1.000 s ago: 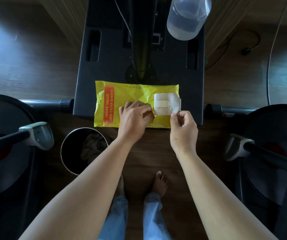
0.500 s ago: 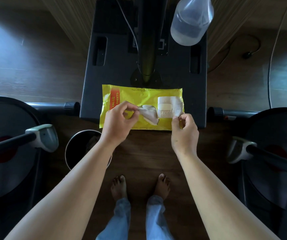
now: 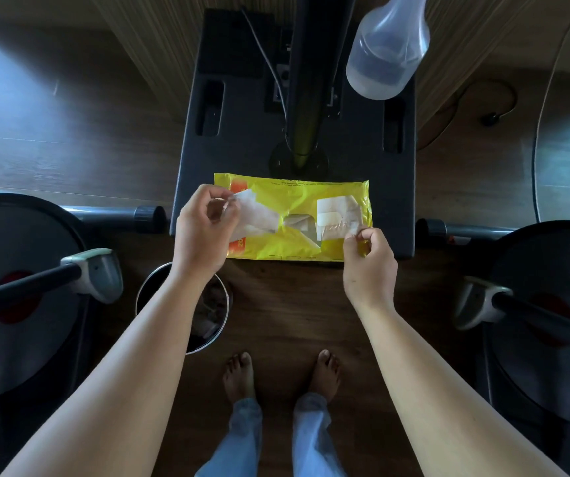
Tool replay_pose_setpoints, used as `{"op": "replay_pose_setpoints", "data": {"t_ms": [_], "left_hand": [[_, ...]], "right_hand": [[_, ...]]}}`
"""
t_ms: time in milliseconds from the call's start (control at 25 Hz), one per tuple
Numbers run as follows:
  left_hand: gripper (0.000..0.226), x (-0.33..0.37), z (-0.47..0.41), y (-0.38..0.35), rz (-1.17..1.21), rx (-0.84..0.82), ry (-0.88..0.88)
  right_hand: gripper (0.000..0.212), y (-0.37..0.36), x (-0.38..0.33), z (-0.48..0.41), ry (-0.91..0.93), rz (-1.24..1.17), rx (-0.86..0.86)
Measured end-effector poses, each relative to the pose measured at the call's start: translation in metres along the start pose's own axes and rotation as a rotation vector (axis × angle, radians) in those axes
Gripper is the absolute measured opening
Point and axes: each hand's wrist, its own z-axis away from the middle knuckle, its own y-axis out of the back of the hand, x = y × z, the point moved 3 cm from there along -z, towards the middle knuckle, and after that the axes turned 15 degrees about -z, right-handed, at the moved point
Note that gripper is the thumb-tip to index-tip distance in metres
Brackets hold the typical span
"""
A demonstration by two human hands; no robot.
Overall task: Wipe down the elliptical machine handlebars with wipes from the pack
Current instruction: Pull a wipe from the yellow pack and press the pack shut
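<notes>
A yellow pack of wipes (image 3: 293, 246) lies flat on the dark console tray (image 3: 242, 149) of the elliptical. My left hand (image 3: 204, 232) pinches a white wipe (image 3: 256, 215) that stretches from the pack's opening out to the left. My right hand (image 3: 369, 266) pinches the peeled-back seal flap (image 3: 335, 218) at the pack's right end. A grey-tipped handlebar (image 3: 90, 273) reaches in from the left and another handlebar (image 3: 479, 301) from the right.
A clear spray bottle (image 3: 386, 53) stands at the tray's far right corner. A round metal bin (image 3: 187, 304) with crumpled waste sits on the wooden floor under my left forearm. My bare feet (image 3: 283, 373) stand below. Cables run along the floor at the right.
My left hand has drawn the wipe out of the pack and moved it leftward. My right hand keeps hold of the flap.
</notes>
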Motion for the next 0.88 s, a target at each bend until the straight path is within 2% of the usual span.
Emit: {"op": "replay_pose_setpoints", "data": {"t_ms": [80, 160, 280, 400, 640, 760, 880], "left_hand": [[0.006, -0.015, -0.004, -0.005, -0.105, -0.069, 0.061], [0.022, -0.022, -0.005, -0.007, -0.228, -0.073, 0.04], [0.046, -0.019, 0.001, -0.011, -0.471, -0.001, -0.264], [0.045, -0.025, 0.009, -0.026, -0.595, -0.046, -0.457], [0.044, -0.052, 0.01, -0.038, -0.683, -0.153, -0.464], [0.049, -0.059, 0.006, -0.036, -0.71, -0.145, -0.483], [0.051, -0.063, 0.007, -0.036, -0.739, -0.114, -0.492]], "right_hand": [[0.011, -0.002, -0.001, 0.0, 0.003, -0.018, 0.005], [0.008, -0.004, -0.002, 0.001, 0.027, -0.017, 0.009], [0.005, -0.008, -0.007, 0.005, 0.134, -0.014, 0.003], [0.007, -0.015, -0.012, 0.013, 0.299, 0.032, -0.05], [0.009, -0.047, -0.017, 0.021, 0.524, 0.214, -0.27], [0.017, -0.061, -0.01, 0.017, 0.535, 0.376, -0.387], [0.034, -0.069, -0.001, 0.011, 0.513, 0.528, -0.445]]}}
